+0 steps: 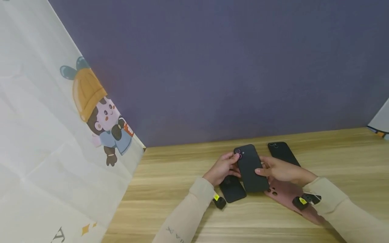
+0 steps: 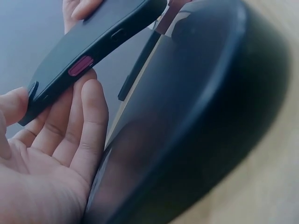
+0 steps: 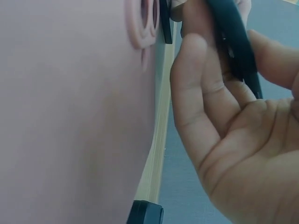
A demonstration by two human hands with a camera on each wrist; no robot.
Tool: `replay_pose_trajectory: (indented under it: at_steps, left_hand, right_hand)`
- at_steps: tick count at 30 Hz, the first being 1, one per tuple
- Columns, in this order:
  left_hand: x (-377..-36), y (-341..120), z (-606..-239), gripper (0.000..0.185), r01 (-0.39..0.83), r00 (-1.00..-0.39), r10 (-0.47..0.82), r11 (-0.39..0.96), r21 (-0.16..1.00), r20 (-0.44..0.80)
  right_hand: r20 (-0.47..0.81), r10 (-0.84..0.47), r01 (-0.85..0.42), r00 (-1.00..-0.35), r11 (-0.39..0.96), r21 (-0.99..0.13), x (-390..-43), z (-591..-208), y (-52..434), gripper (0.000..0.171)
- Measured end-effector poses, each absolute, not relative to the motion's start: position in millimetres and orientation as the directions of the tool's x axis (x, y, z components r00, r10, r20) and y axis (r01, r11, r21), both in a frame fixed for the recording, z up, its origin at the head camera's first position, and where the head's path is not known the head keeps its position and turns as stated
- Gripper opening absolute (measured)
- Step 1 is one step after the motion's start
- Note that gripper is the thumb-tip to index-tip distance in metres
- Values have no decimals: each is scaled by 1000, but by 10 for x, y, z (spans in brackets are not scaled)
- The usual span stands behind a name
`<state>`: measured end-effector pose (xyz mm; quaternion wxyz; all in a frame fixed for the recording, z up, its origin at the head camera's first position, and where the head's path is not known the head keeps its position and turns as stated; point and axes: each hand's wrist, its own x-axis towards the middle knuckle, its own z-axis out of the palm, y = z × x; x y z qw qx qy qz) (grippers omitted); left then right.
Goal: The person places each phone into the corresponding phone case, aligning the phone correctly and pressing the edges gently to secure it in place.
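A dark phone case with pink-ringed camera holes (image 1: 250,168) is held up just above the wooden worktop (image 1: 170,175), gripped from both sides. The left hand (image 1: 223,168) is curled about its upper left edge, fingertips by the camera cut-outs; in the left wrist view the fingers (image 2: 77,121) are seen cradling the case from beneath, right by a pink side button (image 2: 80,66). The right hand (image 1: 281,169) is clasped on the opposite long edge, thumb laid across the case's back; the right wrist view shows the fingers (image 3: 201,88) wrapped round the thin dark rim.

Directly under the left hand, a second black case (image 1: 232,189) is lying flat on the worktop. A third black case (image 1: 282,153) is laid beyond the right hand, well clear of the held one. A pink case (image 1: 288,197) is resting under the right wrist, its raised camera ring filling the right wrist view.

Small black wrist units with yellow tags (image 1: 218,201) are worn on both beige sleeves. Pale lettering is printed on the left sleeve (image 1: 174,234), but it cannot be read with confidence. On the left, a white cloth (image 1: 36,141) printed with a cartoon figure in an orange hat (image 1: 100,111) is hung, with a partial letter near its lower edge. A purple-grey wall (image 1: 228,67) is seen behind.
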<state>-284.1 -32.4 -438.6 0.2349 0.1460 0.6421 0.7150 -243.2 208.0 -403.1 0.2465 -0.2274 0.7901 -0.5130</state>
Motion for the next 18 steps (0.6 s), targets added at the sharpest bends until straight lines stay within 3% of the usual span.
replay_pose_trajectory:
  at_steps: [7, 18]
  left_hand:
    - [-2829, -331, -4370, 45, -133, -854, 511, -34, 991, -97]
    - [-2824, -336, -4348, 43, -168, -851, 512, -56, 984, -116]
  right_hand:
    - [-157, -600, -111, -784, 385, -916, -2432, -4033, 2073, 74]
    - [-144, -615, -135, -775, 384, -913, -2424, -4044, 2068, 74]
